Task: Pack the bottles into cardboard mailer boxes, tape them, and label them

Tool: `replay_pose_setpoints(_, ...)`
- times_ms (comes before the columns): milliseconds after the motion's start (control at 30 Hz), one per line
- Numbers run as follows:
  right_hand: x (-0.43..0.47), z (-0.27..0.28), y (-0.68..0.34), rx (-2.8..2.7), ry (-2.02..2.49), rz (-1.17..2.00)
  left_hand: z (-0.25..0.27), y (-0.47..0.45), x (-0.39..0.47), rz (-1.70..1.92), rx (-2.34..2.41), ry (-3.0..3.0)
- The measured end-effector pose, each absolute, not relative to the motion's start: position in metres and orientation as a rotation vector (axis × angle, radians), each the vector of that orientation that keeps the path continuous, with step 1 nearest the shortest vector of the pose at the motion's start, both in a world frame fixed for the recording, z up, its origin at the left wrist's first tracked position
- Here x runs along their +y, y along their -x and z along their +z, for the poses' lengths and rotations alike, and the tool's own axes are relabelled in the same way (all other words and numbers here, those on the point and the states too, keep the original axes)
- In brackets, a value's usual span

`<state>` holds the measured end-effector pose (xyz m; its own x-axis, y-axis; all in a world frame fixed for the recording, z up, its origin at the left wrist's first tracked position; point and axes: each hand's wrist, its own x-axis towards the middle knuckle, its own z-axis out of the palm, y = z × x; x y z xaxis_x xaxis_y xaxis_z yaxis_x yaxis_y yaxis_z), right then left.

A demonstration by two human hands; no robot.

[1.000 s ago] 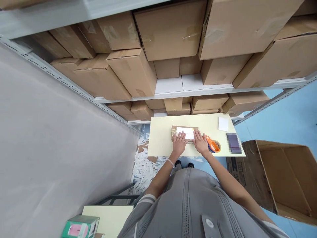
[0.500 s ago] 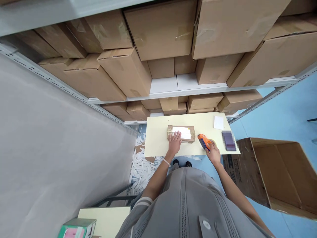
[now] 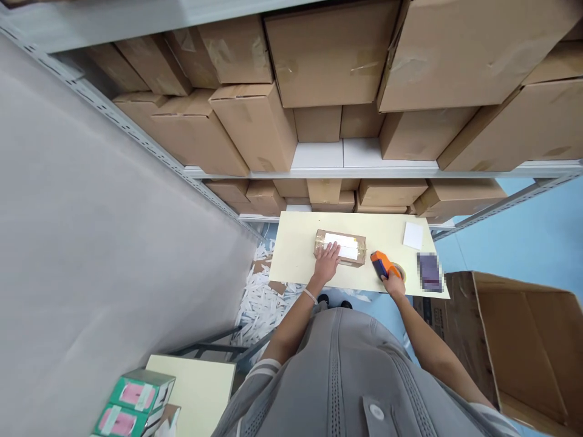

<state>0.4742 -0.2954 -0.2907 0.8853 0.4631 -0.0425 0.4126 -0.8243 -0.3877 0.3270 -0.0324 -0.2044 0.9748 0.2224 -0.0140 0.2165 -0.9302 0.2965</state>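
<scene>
A small taped cardboard box (image 3: 362,255) with a white label (image 3: 348,246) on top lies on the pale yellow table (image 3: 296,243). My left hand (image 3: 327,261) rests flat on the box's near left part, fingers stretched over the label's edge. To the right of the box, my right hand (image 3: 394,285) is closed around an orange and dark blue tape dispenser (image 3: 382,264), whose front end points toward the box. A roll of tape (image 3: 401,271) shows at the dispenser, partly hidden. Whether the dispenser touches the tabletop, I cannot tell.
A white card stack (image 3: 413,235) and a blurred dark item (image 3: 430,272) lie at the table's right end. Cardboard boxes (image 3: 334,54) fill the shelves ahead. A large open carton (image 3: 469,340) stands right; paper strips (image 3: 259,309) litter the floor left. Green boxes (image 3: 136,394) sit behind left.
The whole view has shifted and turned slightly. My left hand stays on the box. My right hand still holds the tape dispenser, now turned a little.
</scene>
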Motion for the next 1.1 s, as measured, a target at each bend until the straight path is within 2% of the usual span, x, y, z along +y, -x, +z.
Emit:
replay_pose_setpoints(167,-0.307,-0.263,-0.479,-0.536,2.500,0.202,-0.203,-0.335,-0.032,0.084,0.329,-2.804)
replay_pose_setpoints(500,-0.255,-0.187,-0.484,-1.082,2.174,0.015,-0.189,-0.368,0.007,0.144,0.418,-2.192)
replay_pose_setpoints(733,-0.233,-0.184,-0.474,-1.415,2.179,0.117,-0.186,-0.369,0.025,0.228,0.272,-1.916)
replay_pose_setpoints(1100,-0.239,-0.186,-0.476,-1.388,2.225,0.098,-0.204,-0.369,0.027,0.221,0.199,-1.862)
